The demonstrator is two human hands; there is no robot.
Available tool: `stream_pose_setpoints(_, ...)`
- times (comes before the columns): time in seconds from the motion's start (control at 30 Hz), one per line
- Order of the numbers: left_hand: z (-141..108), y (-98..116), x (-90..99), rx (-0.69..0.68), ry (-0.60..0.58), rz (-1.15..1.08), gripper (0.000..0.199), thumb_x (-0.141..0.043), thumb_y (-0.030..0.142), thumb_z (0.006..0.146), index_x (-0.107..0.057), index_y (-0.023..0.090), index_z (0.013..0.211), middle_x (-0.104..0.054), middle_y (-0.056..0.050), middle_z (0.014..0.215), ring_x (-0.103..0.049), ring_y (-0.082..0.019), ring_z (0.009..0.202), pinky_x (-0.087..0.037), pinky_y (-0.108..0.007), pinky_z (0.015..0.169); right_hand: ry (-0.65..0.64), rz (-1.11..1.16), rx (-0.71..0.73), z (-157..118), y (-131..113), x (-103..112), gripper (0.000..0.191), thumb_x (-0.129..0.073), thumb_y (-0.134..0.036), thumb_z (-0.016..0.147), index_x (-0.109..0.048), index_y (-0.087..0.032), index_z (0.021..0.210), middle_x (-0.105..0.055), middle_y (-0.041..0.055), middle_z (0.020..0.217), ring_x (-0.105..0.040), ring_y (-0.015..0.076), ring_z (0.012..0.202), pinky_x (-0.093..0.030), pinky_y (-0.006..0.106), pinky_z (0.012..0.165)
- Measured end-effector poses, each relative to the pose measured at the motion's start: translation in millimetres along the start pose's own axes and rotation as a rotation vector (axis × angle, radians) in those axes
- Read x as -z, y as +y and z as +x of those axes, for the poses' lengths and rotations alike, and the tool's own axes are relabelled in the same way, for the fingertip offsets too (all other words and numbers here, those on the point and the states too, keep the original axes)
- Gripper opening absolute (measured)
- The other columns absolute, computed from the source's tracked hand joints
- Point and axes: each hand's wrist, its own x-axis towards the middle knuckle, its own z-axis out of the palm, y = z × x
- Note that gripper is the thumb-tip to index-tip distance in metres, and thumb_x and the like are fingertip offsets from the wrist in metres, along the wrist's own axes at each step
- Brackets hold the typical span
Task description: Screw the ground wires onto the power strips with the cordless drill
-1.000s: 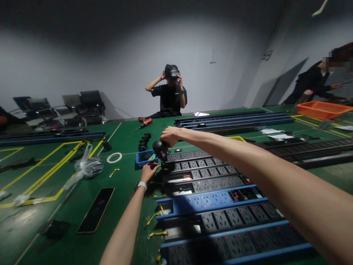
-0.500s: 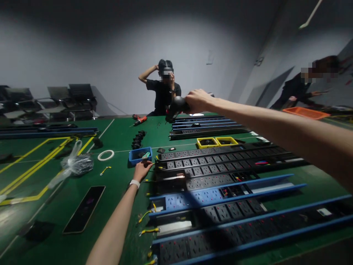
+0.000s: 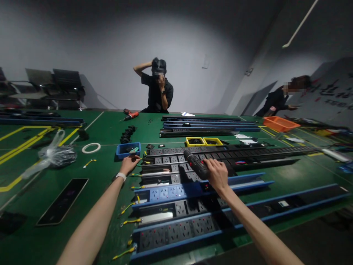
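Note:
My right hand (image 3: 217, 172) is wrapped round a black cordless drill (image 3: 196, 164), held above the rows of socket strips with its nose pointing up and left. My left hand (image 3: 129, 164) pinches a short yellow-green wire (image 3: 141, 159) at the left end of a black socket strip (image 3: 165, 160); its fingertips partly hide the wire. Just behind that hand stands a blue bin (image 3: 119, 151) with a teal-handled tool (image 3: 134, 150) in it. Nearer me lie a blue socket strip (image 3: 164, 194) and further strips, several with yellow-green wires at their left ends.
Two yellow bins (image 3: 194, 141) stand beyond the strips. A red drill (image 3: 131, 115) lies at the back, where a person (image 3: 160, 92) sits. Left are a phone (image 3: 63, 201), a white ring (image 3: 91, 148) and a plastic bag (image 3: 56, 152). Another person (image 3: 274, 101) is near an orange tray (image 3: 281, 124).
My right hand has come down and nearer with the drill, from high over the far strips to just above the near ones. My left hand stays by the wire. The view has shifted right.

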Motion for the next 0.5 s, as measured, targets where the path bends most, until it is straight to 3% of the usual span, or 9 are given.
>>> stream_pose_setpoints(0.13, -5.7, 8.2, 5.2, 0.011, 0.003, 0.001, 0.039, -0.055, 0.049, 0.082, -0.077, 0.021, 0.099, -0.077, -0.008, 0.103, -0.069, -0.028, 0.103, -0.052, -0.040, 0.100, -0.095, 0.001, -0.050, -12.6, -8.5, -19.8, 0.032, -0.055, -0.010, 0.090, -0.063, -0.017, 0.120, -0.069, 0.0072, 0.108, -0.055, 0.0209, 0.101, -0.030, 0.034, 0.086)
stream_pose_setpoints(0.3, -23.0, 13.1, 7.4, 0.064, 0.064, -0.033, 0.047, -0.050, 0.042, 0.085, -0.070, 0.014, 0.117, -0.071, -0.014, 0.121, -0.065, -0.028, 0.115, -0.048, -0.042, 0.108, -0.193, -0.058, -0.043, -21.9, -7.1, -23.0, 0.039, -0.049, -0.013, 0.095, -0.056, -0.016, 0.133, -0.066, 0.0105, 0.119, -0.053, 0.0235, 0.107, -0.031, 0.038, 0.089)
stream_pose_setpoints(0.4, -37.0, 22.6, 14.4, 0.013, 0.182, -0.012, 0.038, -0.054, 0.036, 0.082, -0.073, 0.015, 0.107, -0.073, -0.013, 0.115, -0.065, -0.028, 0.112, -0.047, -0.046, 0.109, -0.310, -0.096, -0.023, -25.3, -8.2, -18.0, 0.048, -0.044, -0.011, 0.095, -0.048, -0.017, 0.142, -0.063, 0.0126, 0.123, -0.051, 0.0254, 0.113, -0.033, 0.040, 0.091)
stream_pose_setpoints(0.5, -47.7, 49.0, 34.7, -0.095, 0.333, -0.129, 0.024, -0.052, 0.030, 0.082, -0.074, 0.019, 0.086, -0.074, -0.006, 0.100, -0.067, -0.020, 0.098, -0.053, -0.037, 0.099, -0.515, -0.089, 0.076, -24.3, -7.3, -13.4, 0.054, -0.040, -0.008, 0.093, -0.045, -0.016, 0.145, -0.059, 0.0149, 0.129, -0.049, 0.0283, 0.120, -0.036, 0.044, 0.094)
